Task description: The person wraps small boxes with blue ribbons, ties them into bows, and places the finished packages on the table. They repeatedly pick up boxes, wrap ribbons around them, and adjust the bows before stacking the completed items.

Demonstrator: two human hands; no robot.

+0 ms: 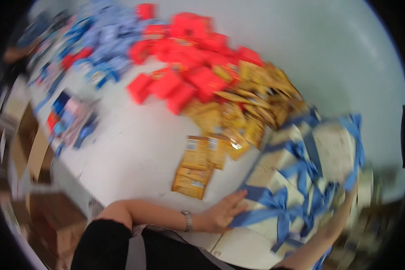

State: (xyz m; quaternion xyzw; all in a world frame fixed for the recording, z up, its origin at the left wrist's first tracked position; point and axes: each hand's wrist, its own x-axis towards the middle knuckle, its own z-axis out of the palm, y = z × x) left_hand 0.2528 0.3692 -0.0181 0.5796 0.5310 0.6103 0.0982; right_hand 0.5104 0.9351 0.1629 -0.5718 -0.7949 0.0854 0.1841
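Note:
My left hand [224, 212] lies against the near left edge of a white gift box [260, 227] tied with a blue ribbon bow [283, 211]. Its fingers are extended and slightly apart, and a metal watch or bracelet [187, 221] circles the wrist. My right hand [351, 191] reaches along the far right side of the same group of boxes. Most of its fingers are blurred or hidden at a ribboned white box [335, 152]. Several ribboned boxes crowd together between my two arms, some tilted.
Golden printed packets [192, 168] lie left of the boxes on the white table [128, 162], with more heaped behind. Beyond are red boxes [189, 57] and pale blue packages [111, 37]. Small mixed items [72, 118] sit near the left edge; cardboard boxes [50, 219] stand below. Another person's arm [20, 54] shows far left.

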